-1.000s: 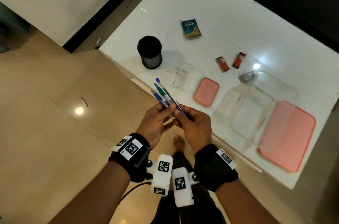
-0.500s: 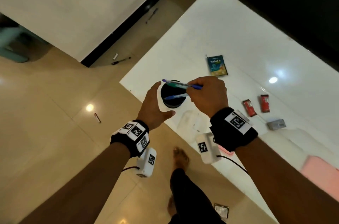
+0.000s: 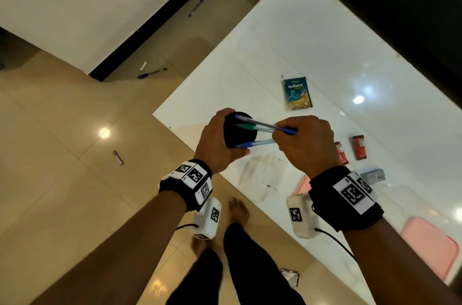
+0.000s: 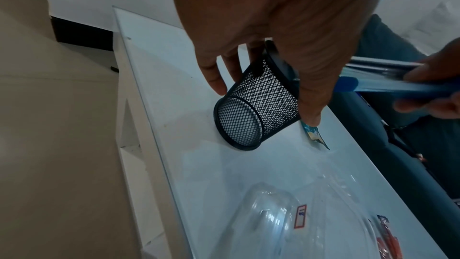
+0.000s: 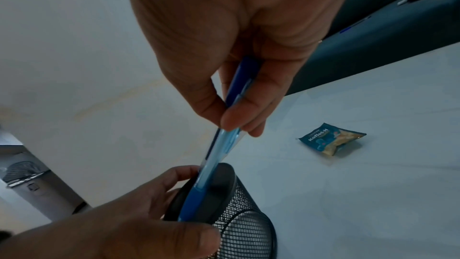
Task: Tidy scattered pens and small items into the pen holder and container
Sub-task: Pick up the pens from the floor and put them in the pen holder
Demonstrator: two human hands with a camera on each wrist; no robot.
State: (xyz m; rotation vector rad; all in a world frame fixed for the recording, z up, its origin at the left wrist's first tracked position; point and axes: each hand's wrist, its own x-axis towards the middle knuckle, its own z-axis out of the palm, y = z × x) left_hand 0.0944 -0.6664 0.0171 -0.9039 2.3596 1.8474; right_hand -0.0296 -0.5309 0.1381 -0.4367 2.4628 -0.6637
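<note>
A person's left hand (image 3: pixel 220 141) now grips the mesh holder (image 4: pixel 256 109) and tilts it on the counter (image 3: pixel 275 37), having closed on it from an open reach half a second ago. The right hand (image 3: pixel 303 143), fingers clamped on three pens (image 3: pixel 257 128), has brought their tips to the holder's mouth; a second earlier both hands held the bundle away from it. Insertion looks imminent. A sachet (image 3: pixel 298 93) and red packets (image 3: pixel 359 147) remain loose on the counter.
</note>
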